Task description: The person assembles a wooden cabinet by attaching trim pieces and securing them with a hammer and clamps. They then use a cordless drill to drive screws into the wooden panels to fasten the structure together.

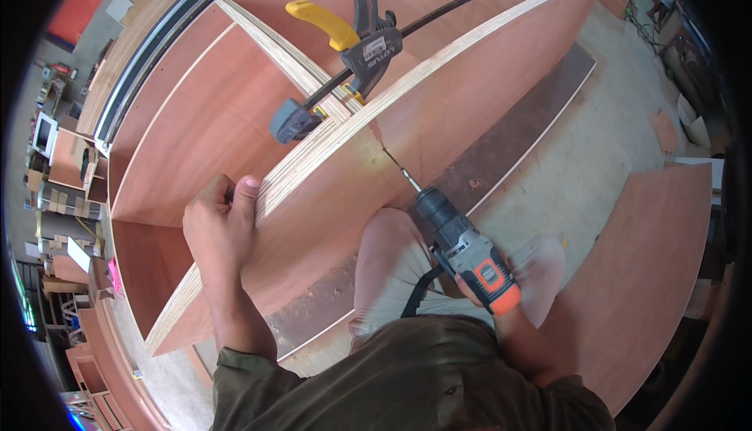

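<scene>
My right hand [468,288] grips a black, grey and orange cordless drill [462,237], whose body hides most of the fingers. The drill's thin bit points up at the near face of a plywood panel [470,110]; its tip is at or very near the wood, beside a reddish-brown smear. My left hand [219,223] is closed at the panel's top edge, thumb raised. A small dark thing shows between thumb and forefinger, too covered to name. Behind the panel, a black and yellow bar clamp [372,51] sits across the joint with a plywood divider [282,51].
The panel belongs to a large open plywood cabinet frame [168,129] with compartments. A curved-looking loose plywood sheet [634,274] lies at the right. My knee [392,251] is beneath the panel. Shelves and boxes [66,212] stand at far left; cables [646,28] lie at far right.
</scene>
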Demonstrator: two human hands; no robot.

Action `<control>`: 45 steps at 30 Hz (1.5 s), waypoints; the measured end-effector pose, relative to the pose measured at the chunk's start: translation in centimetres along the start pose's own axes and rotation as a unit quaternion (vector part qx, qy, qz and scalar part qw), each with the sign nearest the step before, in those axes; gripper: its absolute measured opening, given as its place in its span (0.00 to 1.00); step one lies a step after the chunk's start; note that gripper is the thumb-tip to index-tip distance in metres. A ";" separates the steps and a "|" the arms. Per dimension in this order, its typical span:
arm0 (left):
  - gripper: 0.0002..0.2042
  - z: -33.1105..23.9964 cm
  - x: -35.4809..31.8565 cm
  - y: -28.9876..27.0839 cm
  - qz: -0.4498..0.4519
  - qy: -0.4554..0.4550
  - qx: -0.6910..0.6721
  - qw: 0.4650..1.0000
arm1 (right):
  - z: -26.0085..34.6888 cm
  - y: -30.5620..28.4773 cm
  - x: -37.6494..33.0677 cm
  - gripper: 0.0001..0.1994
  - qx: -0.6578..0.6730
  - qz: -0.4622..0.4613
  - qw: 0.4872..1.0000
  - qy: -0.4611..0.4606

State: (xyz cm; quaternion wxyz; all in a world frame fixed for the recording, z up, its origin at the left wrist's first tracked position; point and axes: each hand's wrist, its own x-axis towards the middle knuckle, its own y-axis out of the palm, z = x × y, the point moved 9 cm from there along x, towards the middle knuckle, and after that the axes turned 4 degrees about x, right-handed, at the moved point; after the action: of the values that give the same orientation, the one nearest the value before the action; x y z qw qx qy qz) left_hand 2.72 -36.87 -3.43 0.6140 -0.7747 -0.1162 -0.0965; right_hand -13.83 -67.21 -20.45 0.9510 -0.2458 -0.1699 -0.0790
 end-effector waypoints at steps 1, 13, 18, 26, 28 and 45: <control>0.24 -0.1 0.0 -0.1 -0.007 0.009 0.009 1.000 | -0.2 -0.1 0.1 0.19 0.007 -0.002 1.000 0.013; 0.21 -0.7 0.2 0.3 -0.002 0.040 0.013 0.999 | -2.1 0.6 0.0 0.22 0.046 0.039 0.984 0.168; 0.22 -1.0 0.0 0.1 -0.013 0.065 -0.016 0.998 | -3.3 1.0 0.1 0.23 0.104 0.036 0.962 0.249; 0.21 -1.5 0.2 0.3 -0.020 0.113 0.019 0.993 | -1.0 0.8 2.0 0.17 -0.047 0.076 0.982 0.164; 0.21 -1.8 0.4 0.6 -0.016 0.117 0.018 0.993 | -1.5 0.9 1.5 0.17 -0.074 0.097 0.979 0.163; 0.18 -1.9 0.1 0.2 0.031 0.117 -0.011 0.993 | -8.0 3.1 -2.2 0.16 0.178 0.069 0.956 0.221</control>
State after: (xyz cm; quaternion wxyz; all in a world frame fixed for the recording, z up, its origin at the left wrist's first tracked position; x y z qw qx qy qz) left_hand 2.84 -38.79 -3.14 0.6171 -0.7683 -0.0187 -0.1689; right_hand -12.85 -68.29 -29.15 0.9964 -0.0598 0.0505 -0.0335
